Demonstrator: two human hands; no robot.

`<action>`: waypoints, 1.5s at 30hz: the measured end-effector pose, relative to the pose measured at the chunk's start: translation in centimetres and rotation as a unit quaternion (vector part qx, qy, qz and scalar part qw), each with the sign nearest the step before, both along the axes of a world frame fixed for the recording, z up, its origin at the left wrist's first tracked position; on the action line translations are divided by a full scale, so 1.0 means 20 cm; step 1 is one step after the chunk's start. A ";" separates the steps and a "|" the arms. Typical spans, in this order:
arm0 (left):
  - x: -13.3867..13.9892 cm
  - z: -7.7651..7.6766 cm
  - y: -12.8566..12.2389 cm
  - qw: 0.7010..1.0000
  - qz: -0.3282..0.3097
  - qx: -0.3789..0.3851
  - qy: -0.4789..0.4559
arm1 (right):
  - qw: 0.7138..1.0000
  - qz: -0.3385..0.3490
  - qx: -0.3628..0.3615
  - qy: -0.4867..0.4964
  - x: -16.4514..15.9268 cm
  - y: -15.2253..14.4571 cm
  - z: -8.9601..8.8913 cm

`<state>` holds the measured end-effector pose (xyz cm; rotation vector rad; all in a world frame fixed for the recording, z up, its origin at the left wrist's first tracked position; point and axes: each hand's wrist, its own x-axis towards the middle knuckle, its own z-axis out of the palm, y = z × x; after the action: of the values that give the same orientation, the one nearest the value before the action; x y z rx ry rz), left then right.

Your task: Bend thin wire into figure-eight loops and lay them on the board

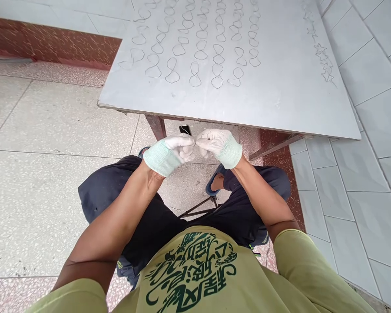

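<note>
My left hand (pixel 177 150) and my right hand (pixel 217 143) wear white knitted gloves with pale green cuffs. They meet fingertip to fingertip just in front of the table edge, above my knees. Between them is a thin wire (pixel 186 126), pinched by the fingers of both hands. A bent end of it sticks up past the fingertips; the rest is hidden in the gloves. Several rows of wire shapes twisted into loops, such as a figure-eight (pixel 194 74), lie on the table beyond my hands.
The white tabletop (pixel 280 95) rests on reddish wooden legs. Star-shaped wire pieces (pixel 324 61) lie in a line near its right edge. Grey wall tiles (pixel 361 165) rise at the right. A dark flat object (pixel 184 129) is below the table edge, behind my hands.
</note>
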<state>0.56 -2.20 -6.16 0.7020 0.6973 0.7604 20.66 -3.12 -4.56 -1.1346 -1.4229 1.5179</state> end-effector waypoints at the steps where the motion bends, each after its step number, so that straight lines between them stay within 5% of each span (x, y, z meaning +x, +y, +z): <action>1: 0.00 0.00 0.00 1.000 0.001 -0.008 0.005 | 1.000 0.000 -0.003 -0.003 0.00 0.00 -0.01; 24: 0.01 -0.04 -0.01 0.995 -0.059 -0.078 -0.017 | 0.997 0.015 0.027 -0.073 0.07 0.00 -0.03; 45: 0.00 -0.10 -0.04 0.992 0.026 -0.122 0.033 | 0.998 -0.001 -0.024 -0.059 0.03 -0.03 -0.06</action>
<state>0.48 -2.91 -8.18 0.4892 0.8557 0.6867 21.26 -3.70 -5.79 -1.2734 -1.4697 1.5122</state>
